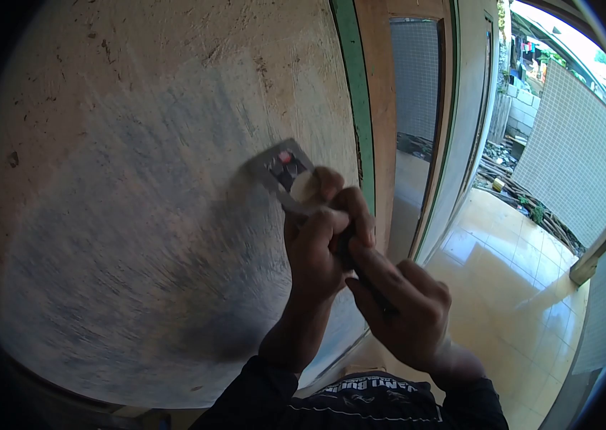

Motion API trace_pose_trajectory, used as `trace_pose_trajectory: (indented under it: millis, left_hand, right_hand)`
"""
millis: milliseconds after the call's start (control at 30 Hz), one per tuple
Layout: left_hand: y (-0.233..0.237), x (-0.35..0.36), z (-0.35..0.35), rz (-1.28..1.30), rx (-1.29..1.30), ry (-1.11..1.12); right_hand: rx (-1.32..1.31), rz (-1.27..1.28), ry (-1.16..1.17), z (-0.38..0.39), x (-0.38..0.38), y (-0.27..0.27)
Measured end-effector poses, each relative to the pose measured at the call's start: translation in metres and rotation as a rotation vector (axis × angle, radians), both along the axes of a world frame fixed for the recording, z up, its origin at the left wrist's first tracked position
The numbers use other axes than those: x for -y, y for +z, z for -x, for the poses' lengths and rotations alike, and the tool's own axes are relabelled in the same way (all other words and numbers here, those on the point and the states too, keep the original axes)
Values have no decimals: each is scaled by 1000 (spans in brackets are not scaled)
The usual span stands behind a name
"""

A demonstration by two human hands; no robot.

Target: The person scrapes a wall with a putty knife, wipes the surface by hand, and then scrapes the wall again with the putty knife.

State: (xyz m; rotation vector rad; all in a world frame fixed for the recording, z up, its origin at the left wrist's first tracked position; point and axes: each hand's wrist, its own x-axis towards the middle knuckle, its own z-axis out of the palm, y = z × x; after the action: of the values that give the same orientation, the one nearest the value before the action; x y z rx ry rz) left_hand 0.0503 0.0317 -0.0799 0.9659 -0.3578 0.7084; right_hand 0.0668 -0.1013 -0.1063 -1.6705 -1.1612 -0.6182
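Fingers of my left hand (pixel 315 259) grip the scraper (pixel 287 172) near its blade (pixel 271 157), likely to steady it; those of my right hand (pixel 416 309) clench the handle (pixel 344 251), likely for control. Blade at scuffed wall (pixel 138 215), near green trim (pixel 361 107); contact unclear.

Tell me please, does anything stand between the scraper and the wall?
Nothing visible stands between the scraper and the wall. The left hand and the right hand both grip the scraper, and no other object shows ahead of it. Whether it touches the wall, I cannot tell.
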Motion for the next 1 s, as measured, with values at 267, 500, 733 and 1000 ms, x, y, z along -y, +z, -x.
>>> trace_pose_trajectory:
  millis: [267,500,733,1000]
  left_hand:
    - [15,3,-5,-79,-110,191]
    - [2,0,2,31,-34,1]
    - [-7,9,4,13,-125,114]
    - [6,19,-8,26,-148,191]
  right_hand:
    - [-55,-38,53,-4,-7,6]
    - [-60,15,68,1,-1,7]
    - [-79,24,74,4,4,-1]
    - [-90,59,82,-12,12,9]
